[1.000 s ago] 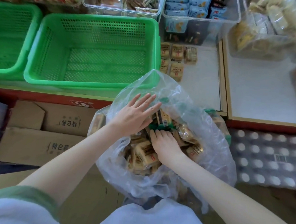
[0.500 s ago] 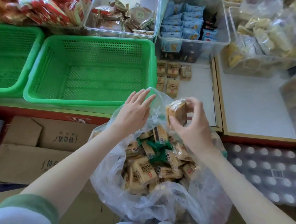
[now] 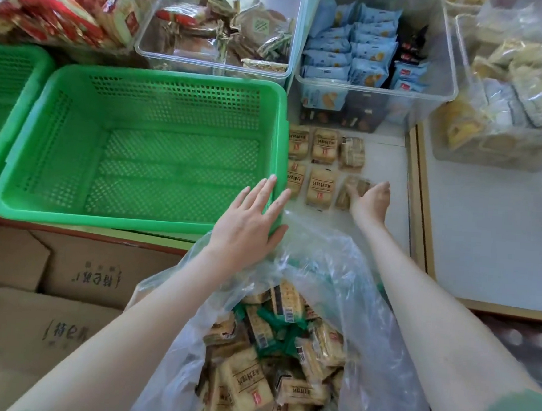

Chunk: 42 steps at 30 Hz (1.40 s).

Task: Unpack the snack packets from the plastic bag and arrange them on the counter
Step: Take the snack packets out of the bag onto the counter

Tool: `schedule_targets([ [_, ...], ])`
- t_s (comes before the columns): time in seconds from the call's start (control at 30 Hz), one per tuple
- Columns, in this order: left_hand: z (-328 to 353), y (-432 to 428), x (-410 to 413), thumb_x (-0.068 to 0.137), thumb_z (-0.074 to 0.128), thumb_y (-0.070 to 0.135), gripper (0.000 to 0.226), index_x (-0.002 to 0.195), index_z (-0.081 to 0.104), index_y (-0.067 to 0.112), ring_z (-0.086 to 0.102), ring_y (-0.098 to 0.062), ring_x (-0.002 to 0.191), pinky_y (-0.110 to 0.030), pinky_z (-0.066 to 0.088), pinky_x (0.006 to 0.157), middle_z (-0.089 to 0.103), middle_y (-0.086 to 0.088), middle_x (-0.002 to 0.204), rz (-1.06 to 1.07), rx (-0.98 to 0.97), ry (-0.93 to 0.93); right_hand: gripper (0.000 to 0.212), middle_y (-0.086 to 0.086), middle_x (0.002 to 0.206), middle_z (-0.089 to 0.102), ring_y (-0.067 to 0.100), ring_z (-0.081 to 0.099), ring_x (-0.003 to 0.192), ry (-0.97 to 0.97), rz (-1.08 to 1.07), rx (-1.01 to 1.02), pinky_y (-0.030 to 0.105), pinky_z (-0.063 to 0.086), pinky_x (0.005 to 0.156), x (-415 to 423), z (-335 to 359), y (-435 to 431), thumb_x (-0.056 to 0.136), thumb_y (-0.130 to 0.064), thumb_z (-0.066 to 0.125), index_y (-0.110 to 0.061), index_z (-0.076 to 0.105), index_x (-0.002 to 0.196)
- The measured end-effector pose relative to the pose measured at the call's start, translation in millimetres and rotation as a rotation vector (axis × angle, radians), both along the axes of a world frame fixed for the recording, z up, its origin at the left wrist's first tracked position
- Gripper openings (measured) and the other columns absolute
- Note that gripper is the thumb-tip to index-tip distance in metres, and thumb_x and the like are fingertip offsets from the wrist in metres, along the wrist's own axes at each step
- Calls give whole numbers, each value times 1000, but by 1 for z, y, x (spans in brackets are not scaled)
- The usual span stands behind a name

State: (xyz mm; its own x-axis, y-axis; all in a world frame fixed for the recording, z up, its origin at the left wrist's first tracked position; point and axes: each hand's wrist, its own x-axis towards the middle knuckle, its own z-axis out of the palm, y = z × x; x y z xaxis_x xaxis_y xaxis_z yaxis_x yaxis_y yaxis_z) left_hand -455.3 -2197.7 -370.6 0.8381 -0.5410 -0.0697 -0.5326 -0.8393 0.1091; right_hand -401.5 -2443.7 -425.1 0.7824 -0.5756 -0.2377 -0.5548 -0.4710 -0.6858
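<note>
A clear plastic bag (image 3: 339, 268) stands open in front of me, full of tan snack packets (image 3: 250, 383). On the white counter (image 3: 384, 168) several matching packets (image 3: 324, 145) lie in two rows beside the green basket. My right hand (image 3: 371, 201) reaches over the counter and grips one more packet (image 3: 349, 191) at the right end of the near row, low against the surface. With fingers spread flat, my left hand (image 3: 249, 223) rests on the bag's upper rim by the basket's near right corner.
An empty green basket (image 3: 134, 219) sits left of the packets, a second one (image 3: 3, 68) further left. Clear bins (image 3: 373, 93) of other snacks line the back. A wooden divider (image 3: 419, 196) borders the counter's right side. Cardboard boxes (image 3: 66, 271) sit below.
My right hand lifted a packet out of the bag and carried it forward to the counter's near row. My left hand moved up from the bag opening to its rim.
</note>
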Motion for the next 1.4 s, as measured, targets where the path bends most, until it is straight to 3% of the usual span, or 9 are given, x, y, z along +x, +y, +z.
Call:
schedule_targets([
  [0.1, -3, 0, 0, 100, 25, 49, 63, 152, 23, 16, 24, -33, 144, -41, 16, 117, 21, -20, 156, -14, -11, -21, 50, 20, 131, 40, 30, 47, 112, 2, 29, 67, 39, 40, 96, 7, -2, 0, 92, -29, 62, 3, 38, 123],
  [0.3, 5, 1, -1, 100, 22, 53, 66, 154, 4, 20, 6, -27, 149, -35, 0, 118, 3, -15, 161, -8, 3, 36, 40, 17, 130, 42, 26, 38, 121, -213, 351, -191, 31, 35, 102, -51, 56, 33, 95, -15, 54, -1, 41, 130],
  [0.47, 13, 14, -12, 100, 32, 44, 65, 153, 17, 9, 9, -33, 147, -50, 12, 119, 10, -20, 159, -136, -180, -13, 41, 12, 113, 51, 23, 45, 101, -438, 792, -406, 33, 39, 91, -162, 93, 99, 88, -15, 57, -6, 43, 125],
  [0.57, 23, 37, -43, 98, 43, 30, 59, 151, 25, 11, 14, -34, 146, -53, 12, 118, 18, -19, 158, -247, -279, -115, 47, 8, 104, 57, 24, 52, 91, -319, 1012, -463, 35, 45, 79, -225, 94, 131, 86, -34, 57, -8, 46, 123],
  [0.7, 23, 79, -87, 99, 38, 34, 54, 151, 27, 24, 17, -30, 147, -54, 10, 118, 24, -10, 158, -423, -145, -91, 75, 12, 129, 48, 31, 48, 113, 283, 1229, -456, 38, 41, 92, -264, 83, 157, 94, -53, 44, -10, 21, 150],
  [0.87, 14, 100, -99, 102, 29, 44, 52, 150, 34, 25, 17, -30, 146, -53, 7, 119, 26, -12, 157, -385, -34, -37, 70, 13, 128, 46, 30, 51, 108, 365, 1149, -288, 36, 45, 86, -263, 81, 163, 94, -39, 48, -18, 13, 152],
  [1.07, 34, 73, -85, 103, 29, 37, 49, 147, 37, 17, 26, -31, 144, -51, 15, 118, 33, -15, 153, -229, -268, -47, 62, 1, 119, 44, 20, 45, 109, -37, 1024, -164, 33, 43, 91, -254, 128, 140, 87, -33, 59, -25, 32, 142],
  [1.2, 38, 49, -64, 101, 30, 25, 49, 150, 23, 21, 30, -35, 141, -50, 18, 117, 35, -21, 151, -96, -389, -77, 68, -9, 116, 41, 9, 43, 107, -275, 789, -76, 24, 40, 92, -216, 156, 104, 83, -29, 69, -27, 32, 140],
  [1.4, 29, 3, -23, 100, 23, 50, 60, 154, 19, 24, 9, -34, 148, -47, 2, 119, 11, -18, 160, 13, -157, -10, 72, 12, 132, 45, 24, 46, 117, -345, 282, -104, 35, 45, 96, -128, 112, 34, 81, -18, 74, -9, 32, 138],
])
